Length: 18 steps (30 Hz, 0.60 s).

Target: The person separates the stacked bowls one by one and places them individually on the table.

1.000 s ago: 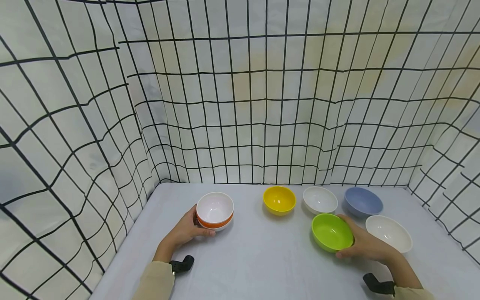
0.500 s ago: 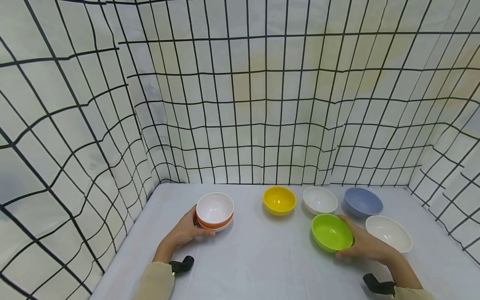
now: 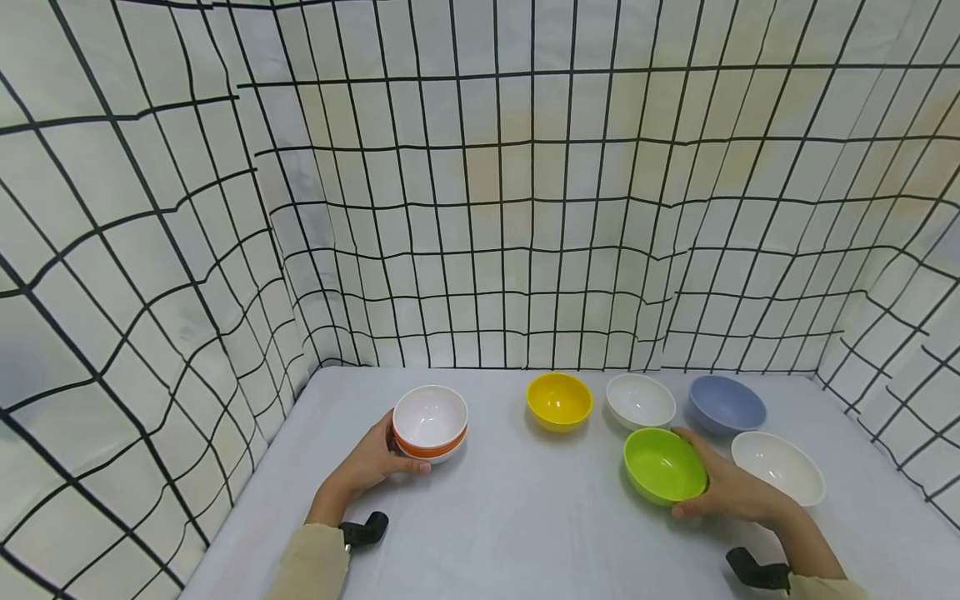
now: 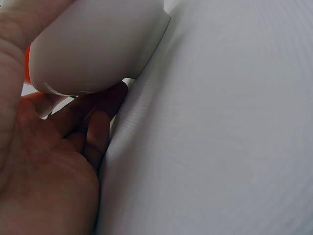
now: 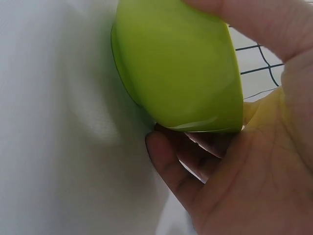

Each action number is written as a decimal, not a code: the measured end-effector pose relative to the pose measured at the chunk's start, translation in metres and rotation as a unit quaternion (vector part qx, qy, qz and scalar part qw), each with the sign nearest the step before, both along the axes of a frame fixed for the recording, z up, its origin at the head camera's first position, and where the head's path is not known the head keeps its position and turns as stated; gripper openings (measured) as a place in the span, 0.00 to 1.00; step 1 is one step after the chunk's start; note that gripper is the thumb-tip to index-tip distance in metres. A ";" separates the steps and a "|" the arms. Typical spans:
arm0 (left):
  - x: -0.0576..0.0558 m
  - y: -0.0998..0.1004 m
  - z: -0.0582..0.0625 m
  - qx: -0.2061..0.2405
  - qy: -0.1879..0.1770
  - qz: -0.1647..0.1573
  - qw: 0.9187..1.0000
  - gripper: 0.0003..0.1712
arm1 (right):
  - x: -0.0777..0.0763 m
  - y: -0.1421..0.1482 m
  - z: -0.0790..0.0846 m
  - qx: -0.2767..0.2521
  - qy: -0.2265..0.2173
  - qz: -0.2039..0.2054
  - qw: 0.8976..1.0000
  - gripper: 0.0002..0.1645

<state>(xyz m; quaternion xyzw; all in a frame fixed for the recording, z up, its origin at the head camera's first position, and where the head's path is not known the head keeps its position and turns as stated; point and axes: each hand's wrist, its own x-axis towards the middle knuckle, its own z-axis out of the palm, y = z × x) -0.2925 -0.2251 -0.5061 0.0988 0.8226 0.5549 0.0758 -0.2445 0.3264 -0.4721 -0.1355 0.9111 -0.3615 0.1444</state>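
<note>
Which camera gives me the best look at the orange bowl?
The head view: the orange bowl shows as a curved band between two white bowls. The left wrist view shows just an orange sliver; the right wrist view shows none of it.

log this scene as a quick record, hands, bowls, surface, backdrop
left hand: grips the bowl stack
stack colours: white interior on top, orange band, white bottom
right hand: holds the green bowl, thumb on its near side
far row, left to right: yellow bowl, rear white bowl, blue bowl
beside right hand: another white bowl
surface: white tabletop
backdrop: white with black grid lines
</note>
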 end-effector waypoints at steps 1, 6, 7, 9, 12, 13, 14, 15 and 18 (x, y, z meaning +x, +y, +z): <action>0.000 0.000 0.000 0.001 -0.001 0.000 1.000 0.64 | 0.000 0.000 0.001 0.000 0.000 0.000 1.000 0.73; 0.000 0.000 0.000 0.002 -0.003 0.001 1.000 0.64 | 0.002 -0.003 0.005 0.008 0.002 -0.003 1.000 0.74; 0.000 0.000 0.000 0.002 -0.003 0.001 1.000 0.64 | 0.003 -0.004 0.007 0.010 0.002 -0.004 1.000 0.74; 0.000 0.000 0.000 0.001 -0.003 0.001 1.000 0.64 | 0.004 -0.006 0.010 0.015 0.005 -0.008 1.000 0.74; 0.000 0.000 0.000 -0.001 -0.003 0.002 1.000 0.64 | 0.008 -0.009 0.016 0.018 0.019 -0.008 1.000 0.73; 0.000 0.000 0.000 0.000 -0.003 0.002 1.000 0.64 | 0.009 -0.010 0.019 0.018 0.026 -0.008 0.999 0.73; 0.000 0.000 0.000 0.000 -0.002 0.001 1.000 0.64 | 0.010 -0.010 0.021 0.017 0.034 -0.009 0.999 0.72; 0.000 0.000 0.000 0.001 -0.003 0.002 1.000 0.64 | 0.012 -0.011 0.023 0.016 0.042 -0.008 0.999 0.71; 0.001 -0.001 0.000 0.002 -0.002 0.001 1.000 0.64 | 0.014 -0.013 0.031 0.009 0.071 -0.010 0.997 0.69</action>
